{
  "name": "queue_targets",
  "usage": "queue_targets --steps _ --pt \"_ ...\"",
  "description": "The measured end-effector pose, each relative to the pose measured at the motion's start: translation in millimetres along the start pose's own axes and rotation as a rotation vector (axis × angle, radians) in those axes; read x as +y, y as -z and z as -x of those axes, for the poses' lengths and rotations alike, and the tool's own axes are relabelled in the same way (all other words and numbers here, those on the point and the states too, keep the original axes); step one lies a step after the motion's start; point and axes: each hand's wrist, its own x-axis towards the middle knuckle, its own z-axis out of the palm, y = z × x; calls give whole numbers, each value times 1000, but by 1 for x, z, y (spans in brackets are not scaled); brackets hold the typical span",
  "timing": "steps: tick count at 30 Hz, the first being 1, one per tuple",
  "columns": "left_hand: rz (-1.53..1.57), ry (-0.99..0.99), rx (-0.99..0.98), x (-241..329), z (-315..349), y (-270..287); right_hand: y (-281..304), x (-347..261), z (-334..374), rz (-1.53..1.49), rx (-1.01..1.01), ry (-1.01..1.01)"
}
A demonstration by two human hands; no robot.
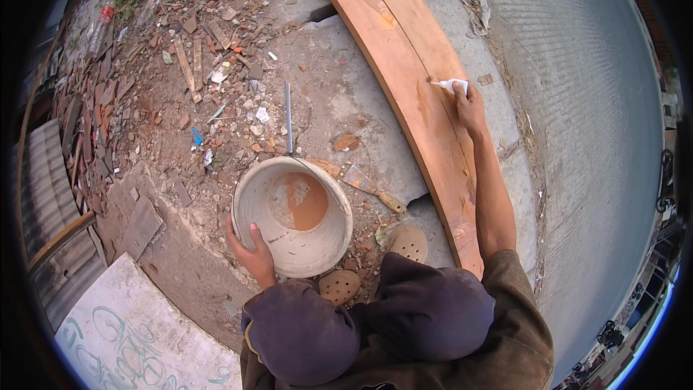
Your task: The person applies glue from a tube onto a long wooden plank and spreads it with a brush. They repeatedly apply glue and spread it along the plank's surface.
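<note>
My right hand (468,105) is closed around a small white squeeze bottle (455,86). The bottle's thin nozzle points left, its tip at a dark spot on the crack that runs along a long wooden plank (411,50). Darker smears mark the wood below that spot. On the left, my left hand (253,251) grips the side of a pale round bucket (339,245), fingers along the outer wall and thumb near the rim. Brown material (307,202) covers part of the bucket's bottom; whether it is fine powder or liquid, I cannot tell.
A scraper (375,189) with a wooden handle lies between bucket and plank. Beyond the bucket is a thin grey rod (289,117). Broken brick rubble (209,50) spreads over the left ground. A white board (137,325) lies lower left; a grey road (577,101) runs along the right.
</note>
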Motion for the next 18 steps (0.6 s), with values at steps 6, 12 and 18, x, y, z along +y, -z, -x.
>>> queue_targets --steps 6,12,18 --pt "30 23 -13 0 0 0 -5 -6 -2 26 38 -7" --pt "22 12 -17 0 0 -1 -4 5 -5 -6 12 47" --pt "10 7 -11 0 0 0 0 2 0 24 -39 28"
